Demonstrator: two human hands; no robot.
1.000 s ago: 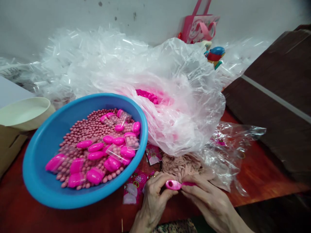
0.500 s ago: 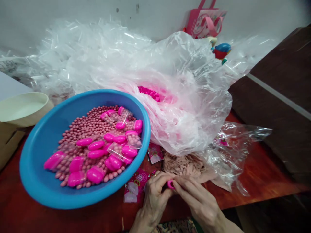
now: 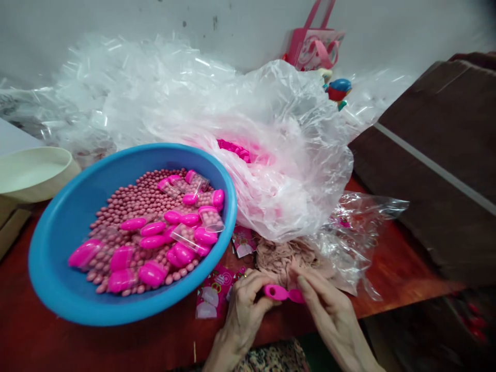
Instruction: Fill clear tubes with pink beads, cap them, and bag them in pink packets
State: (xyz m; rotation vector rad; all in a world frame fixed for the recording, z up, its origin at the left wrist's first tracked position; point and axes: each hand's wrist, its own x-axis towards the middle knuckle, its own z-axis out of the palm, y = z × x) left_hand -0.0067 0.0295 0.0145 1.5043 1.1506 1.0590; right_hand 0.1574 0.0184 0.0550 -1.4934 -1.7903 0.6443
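A bright pink plastic flip cap stretches out between my hands, its two rounded lobes joined by a narrow waist and a hole in the left one. My left hand pinches its left end between thumb and fingers. At the right end, the thumb and fingers of my right hand close on the other lobe. To the left is a blue basin with loose pink balls. Lying on them are several clear containers with pink caps, some filled with the balls.
Behind, a large clear plastic bag holds pink pieces. A beige crumpled cloth and printed pink cards lie by my hands. A brown box stands at right, a cream bowl at far left.
The pink cap, mostly covered by my fingers before, now shows spread open lengthwise. My right hand has moved slightly right, away from the left. The view has shifted a little.
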